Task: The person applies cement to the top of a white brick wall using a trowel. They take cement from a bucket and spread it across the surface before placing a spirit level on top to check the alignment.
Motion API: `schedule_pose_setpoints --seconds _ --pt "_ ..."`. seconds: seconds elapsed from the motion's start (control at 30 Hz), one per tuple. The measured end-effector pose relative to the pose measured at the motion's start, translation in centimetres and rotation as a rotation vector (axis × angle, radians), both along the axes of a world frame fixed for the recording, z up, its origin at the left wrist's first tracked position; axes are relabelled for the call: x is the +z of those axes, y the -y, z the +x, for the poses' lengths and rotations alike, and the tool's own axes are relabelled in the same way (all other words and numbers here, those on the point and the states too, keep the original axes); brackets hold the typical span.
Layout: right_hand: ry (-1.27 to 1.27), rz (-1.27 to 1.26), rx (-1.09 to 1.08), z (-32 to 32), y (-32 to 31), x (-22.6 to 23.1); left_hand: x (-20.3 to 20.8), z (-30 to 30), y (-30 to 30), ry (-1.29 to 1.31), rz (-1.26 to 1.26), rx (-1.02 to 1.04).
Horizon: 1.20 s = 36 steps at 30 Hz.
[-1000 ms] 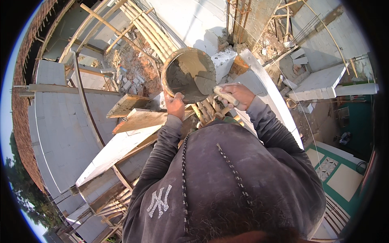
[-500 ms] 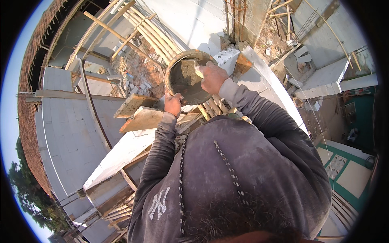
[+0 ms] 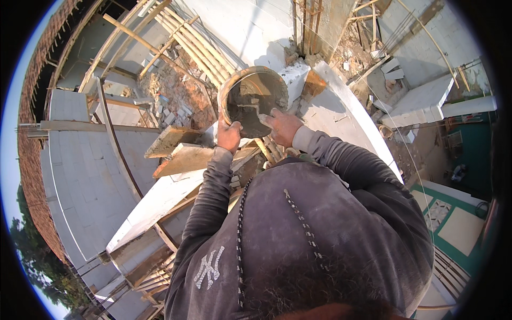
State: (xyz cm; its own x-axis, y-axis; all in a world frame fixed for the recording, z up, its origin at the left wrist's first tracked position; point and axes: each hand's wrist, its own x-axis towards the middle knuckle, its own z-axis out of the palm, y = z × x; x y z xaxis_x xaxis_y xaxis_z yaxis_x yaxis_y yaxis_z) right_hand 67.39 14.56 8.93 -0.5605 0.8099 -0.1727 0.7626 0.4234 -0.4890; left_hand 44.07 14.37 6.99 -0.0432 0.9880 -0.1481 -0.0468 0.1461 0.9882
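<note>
A round, mortar-crusted bucket [image 3: 224, 96] stands in front of me with wet grey mortar [image 3: 240, 118] inside. Its near-left rim is gripped by my left hand [image 3: 229, 137], the thumb lying over the edge. At the near-right side of the bucket, my right hand [image 3: 284, 128] is closed on a trowel [image 3: 248, 105]. The trowel's bent shank shows over the mortar; its handle is mostly hidden by my fingers, and the blade is hard to make out against the mortar.
White block wall tops [image 3: 341, 101] run right and lower left. Rough boards [image 3: 184, 160] lie left of the bucket. Bamboo poles [image 3: 197, 48] slope beyond it, near rubble [image 3: 170, 106]. Steel bars [image 3: 308, 26] rise at the far side. A thin string [image 3: 394, 122] crosses the right.
My right hand has come back toward me, from over the bucket to its near-right rim, bringing the trowel along. My left hand still grips the rim.
</note>
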Motion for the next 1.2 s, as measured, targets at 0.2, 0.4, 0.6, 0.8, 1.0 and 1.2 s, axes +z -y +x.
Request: schedule_pose_setpoints --seconds 0.2,0.4,0.6,0.8,1.0,1.2 --pt "-0.109 0.027 -0.241 1.5 -0.6 -1.9 0.5 1.0 0.9 -0.018 0.027 -0.058" --pt "-0.095 -0.082 -0.173 2.4 0.9 -0.4 0.1 1.8 1.3 0.056 0.024 -0.007" --pt "-0.071 -0.031 -0.15 3.6 0.8 -0.5 -0.3 2.5 1.4 0.108 0.0 0.009" --pt "0.131 -0.013 -0.36 8.3 2.7 5.7 -0.8 2.7 0.3 0.106 0.032 0.105" --pt "-0.29 -0.311 -0.188 2.5 0.4 1.8 -0.7 2.6 0.1 -0.119 0.146 0.074" --pt "0.132 0.175 -0.289 2.0 -2.2 2.3 1.8 3.7 1.0 -0.019 0.179 0.067"
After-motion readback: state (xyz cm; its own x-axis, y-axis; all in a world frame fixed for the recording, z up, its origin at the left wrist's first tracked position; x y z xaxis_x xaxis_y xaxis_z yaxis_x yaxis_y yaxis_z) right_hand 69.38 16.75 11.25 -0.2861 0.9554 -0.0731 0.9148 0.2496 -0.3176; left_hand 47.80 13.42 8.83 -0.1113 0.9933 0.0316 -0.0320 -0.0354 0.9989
